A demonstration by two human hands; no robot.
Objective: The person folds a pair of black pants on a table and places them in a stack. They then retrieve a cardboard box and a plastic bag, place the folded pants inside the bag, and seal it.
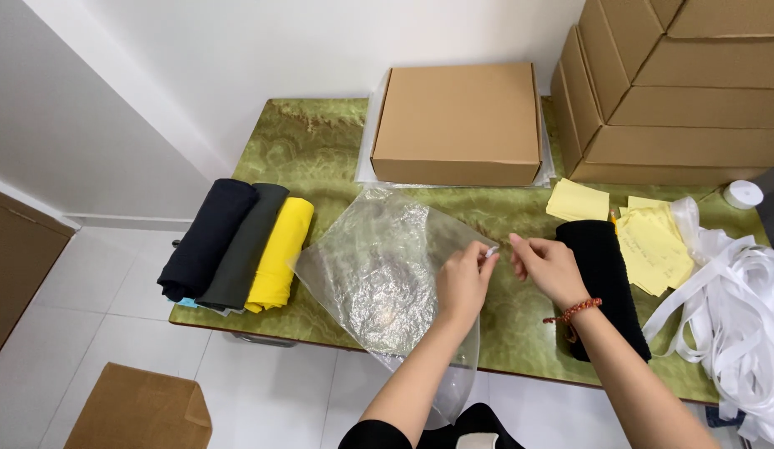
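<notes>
1. The left hand (463, 281) is pinched shut on the upper right edge of a large clear crinkled plastic bag (378, 270), thumb and fingers closed on the film near its small white zip slider.
2. The right hand (546, 268), with a red beaded bracelet (575, 311) at the wrist, has its fingertips drawn together just beside the left hand at the same bag edge; whether it actually has hold of the film cannot be told.
3. The bag lies spread on the green marbled table top (320, 150), its lower end hanging over the near edge.
4. To the left of the bag lie 3 rolled cloths side by side: a black one (205, 239), a dark grey one (245, 248) and a yellow one (279, 254).
5. Under the right forearm lies a black folded knit cloth (607, 274).
6. Behind the bag sits a flat brown cardboard box (457, 125).
</notes>
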